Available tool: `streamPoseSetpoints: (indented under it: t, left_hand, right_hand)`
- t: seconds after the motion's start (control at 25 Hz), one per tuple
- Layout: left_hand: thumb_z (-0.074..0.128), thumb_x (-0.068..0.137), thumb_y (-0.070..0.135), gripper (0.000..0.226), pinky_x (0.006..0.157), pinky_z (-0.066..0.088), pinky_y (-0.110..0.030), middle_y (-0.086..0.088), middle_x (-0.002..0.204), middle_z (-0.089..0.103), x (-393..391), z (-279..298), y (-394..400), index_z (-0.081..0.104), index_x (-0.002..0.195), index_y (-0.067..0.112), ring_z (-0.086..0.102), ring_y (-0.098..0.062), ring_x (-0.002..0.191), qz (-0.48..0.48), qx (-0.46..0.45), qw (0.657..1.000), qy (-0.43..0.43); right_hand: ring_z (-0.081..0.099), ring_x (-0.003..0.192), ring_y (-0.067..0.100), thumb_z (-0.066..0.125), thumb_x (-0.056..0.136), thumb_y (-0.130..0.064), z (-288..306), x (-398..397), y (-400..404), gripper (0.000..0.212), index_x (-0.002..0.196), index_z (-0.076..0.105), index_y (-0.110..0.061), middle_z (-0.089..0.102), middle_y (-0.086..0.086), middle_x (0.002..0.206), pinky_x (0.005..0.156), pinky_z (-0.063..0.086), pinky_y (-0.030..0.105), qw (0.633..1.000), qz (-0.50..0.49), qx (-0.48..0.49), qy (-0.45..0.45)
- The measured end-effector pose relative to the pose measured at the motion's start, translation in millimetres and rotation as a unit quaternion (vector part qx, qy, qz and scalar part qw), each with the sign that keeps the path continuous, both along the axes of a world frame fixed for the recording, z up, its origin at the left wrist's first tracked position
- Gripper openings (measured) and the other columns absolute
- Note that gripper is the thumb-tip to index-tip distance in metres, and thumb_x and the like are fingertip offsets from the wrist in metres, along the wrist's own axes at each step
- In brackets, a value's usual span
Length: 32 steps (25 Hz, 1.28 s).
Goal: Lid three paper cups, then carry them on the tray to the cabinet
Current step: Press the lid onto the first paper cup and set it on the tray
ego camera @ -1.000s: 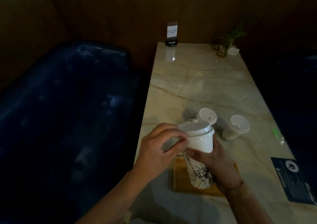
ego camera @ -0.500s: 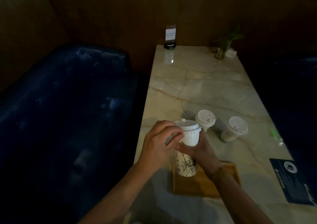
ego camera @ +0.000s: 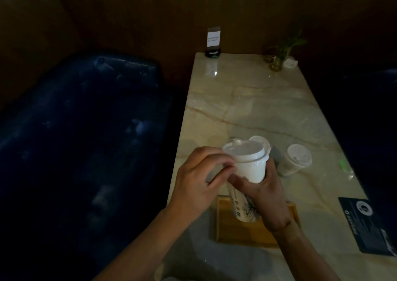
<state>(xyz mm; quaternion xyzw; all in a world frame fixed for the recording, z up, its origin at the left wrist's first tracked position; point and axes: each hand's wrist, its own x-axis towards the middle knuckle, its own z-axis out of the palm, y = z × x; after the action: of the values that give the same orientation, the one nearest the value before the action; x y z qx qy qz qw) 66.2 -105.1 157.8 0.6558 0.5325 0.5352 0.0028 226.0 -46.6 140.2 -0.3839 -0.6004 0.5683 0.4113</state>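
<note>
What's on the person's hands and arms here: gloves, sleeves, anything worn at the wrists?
Both hands are bare, with no gloves. The left hand and its forearm show no sleeve and nothing visible at the wrist. The right hand has a thin dark band around the wrist; the dim light hides what it is made of. No rings can be made out, and no sleeve edge enters the frame.

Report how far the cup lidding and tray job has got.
Done: two lidded cups stand on the table beyond the tray. In hand: the right hand grips the third cup over the tray while the left hand works its lid. Left: load all three and carry them to the cabinet.
</note>
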Motion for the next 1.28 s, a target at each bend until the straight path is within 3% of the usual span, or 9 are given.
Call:
streamPoseSetpoints:
  t: [0.2,0.32,0.48,0.6,0.72,0.88,1.0,1.28]
  left_hand:
    - [0.074,0.087,0.017,0.015,0.087,0.052,-0.020,-0.003,0.101,0.067,-2,-2,-9,0.073,0.097,0.007,0.065,-0.010,0.096,-0.032,-0.016,0.999,-0.041]
    - [0.072,0.088,0.018,0.013,0.087,0.051,-0.020,-0.001,0.101,0.066,-6,-8,-11,0.072,0.098,0.010,0.064,-0.007,0.097,-0.036,-0.039,0.996,-0.069]
    - [0.069,0.091,0.019,0.011,0.087,0.050,-0.018,0.003,0.103,0.064,-11,-19,-10,0.069,0.101,0.014,0.063,-0.006,0.098,-0.022,-0.047,0.997,-0.064]
    - [0.066,0.093,0.021,0.012,0.089,0.048,-0.016,0.004,0.105,0.062,-16,-24,-2,0.068,0.102,0.013,0.060,-0.004,0.100,-0.004,-0.048,0.998,-0.032]
    - [0.066,0.092,0.021,0.011,0.088,0.049,-0.020,0.005,0.105,0.059,-16,-28,6,0.067,0.101,0.014,0.059,-0.006,0.098,0.014,-0.038,0.999,0.010]
    - [0.066,0.092,0.023,0.011,0.084,0.051,-0.032,0.002,0.103,0.063,-8,-31,15,0.069,0.098,0.014,0.061,-0.013,0.094,0.064,-0.013,0.996,0.067]
    - [0.068,0.092,0.023,0.011,0.086,0.050,-0.031,0.003,0.104,0.062,-6,-29,16,0.070,0.098,0.014,0.060,-0.011,0.096,0.073,0.007,0.993,0.097]
    - [0.072,0.090,0.020,0.010,0.084,0.053,-0.030,0.007,0.104,0.060,-10,-13,9,0.068,0.098,0.015,0.061,-0.010,0.094,0.024,0.038,0.997,0.067]
  right_hand:
    - [0.071,0.100,0.027,0.086,0.061,-0.033,3,8,0,0.067,0.122,0.059,-0.023,0.072,0.010,0.113,0.075,0.059,0.030,0.991,0.093,-0.074,0.058]
    - [0.070,0.100,0.031,0.082,0.064,-0.024,-3,10,2,0.068,0.126,0.057,-0.015,0.071,0.016,0.113,0.075,0.058,0.033,0.980,0.128,-0.128,0.085]
    - [0.068,0.105,0.034,0.080,0.064,-0.027,-14,6,8,0.077,0.132,0.049,-0.012,0.069,0.018,0.117,0.081,0.058,0.041,0.974,0.150,-0.155,0.065]
    - [0.066,0.111,0.029,0.082,0.060,-0.033,-15,-3,15,0.086,0.133,0.041,-0.017,0.066,0.011,0.122,0.088,0.057,0.045,0.983,0.125,-0.132,0.028]
    - [0.069,0.104,0.015,0.088,0.061,-0.029,-14,-13,20,0.073,0.123,0.049,-0.023,0.071,-0.001,0.113,0.081,0.059,0.031,0.993,0.096,-0.070,-0.016]
    - [0.068,0.101,0.011,0.089,0.054,-0.040,-16,-27,17,0.085,0.125,0.050,-0.014,0.069,-0.002,0.111,0.087,0.057,0.036,0.996,0.028,-0.002,-0.082]
    - [0.065,0.097,0.004,0.084,0.052,-0.044,-17,-27,13,0.083,0.122,0.046,-0.025,0.066,-0.012,0.107,0.083,0.057,0.034,0.993,-0.035,0.007,-0.115]
    - [0.071,0.099,0.012,0.087,0.056,-0.044,-14,-12,10,0.079,0.125,0.055,-0.023,0.072,-0.002,0.112,0.077,0.060,0.027,1.000,0.000,-0.001,-0.018]
